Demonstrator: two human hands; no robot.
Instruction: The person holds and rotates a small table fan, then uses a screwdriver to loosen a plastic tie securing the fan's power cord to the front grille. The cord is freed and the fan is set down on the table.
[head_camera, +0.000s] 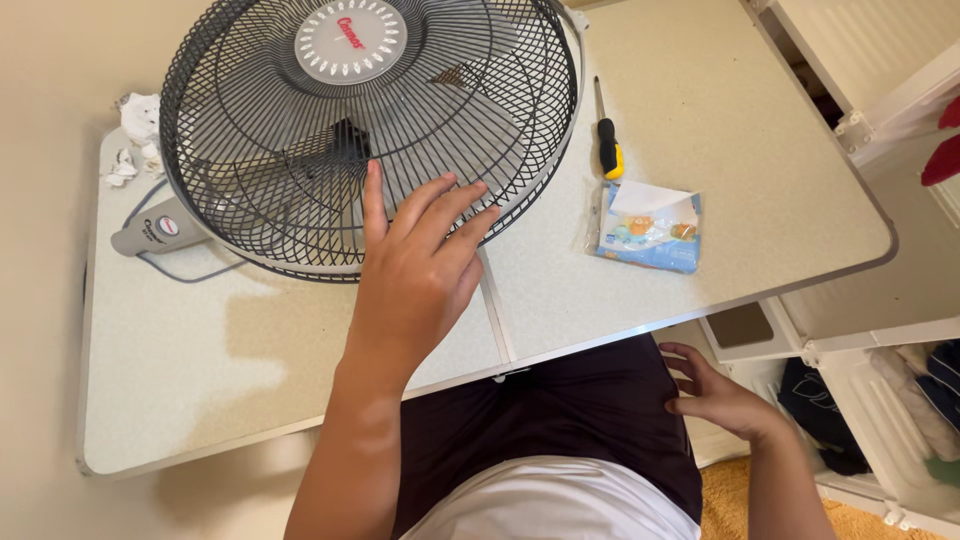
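A pale speckled table (230, 380) fills most of the view; its near edge runs just in front of the person's lap and its right edge slants away toward white shelving (880, 100), with a broad bare stretch of tabletop at near left and another at far right. One fan (370, 130) lies on its back at the far left of the table, its round dark wire grille facing up, grey blades visible beneath and a round pale grey badge with red lettering at the hub; its grey base (160, 232) sticks out to the left with one small round label on it. The left hand (415, 265) rests on the near rim of the grille, fingers spread and laid flat across the wires, thumb apart, gripping nothing. The right hand (715, 395) lies off the table on the dark shorts at the right thigh, fingers loosely curled and holding nothing. One screwdriver (606, 140) with a yellow and black handle lies just right of the fan, pointing far. Near it lies one flat rectangular packet (648, 228), light blue with orange and white print, well apart from both hands. A few crumpled white paper scraps (135, 130) sit at the far left edge
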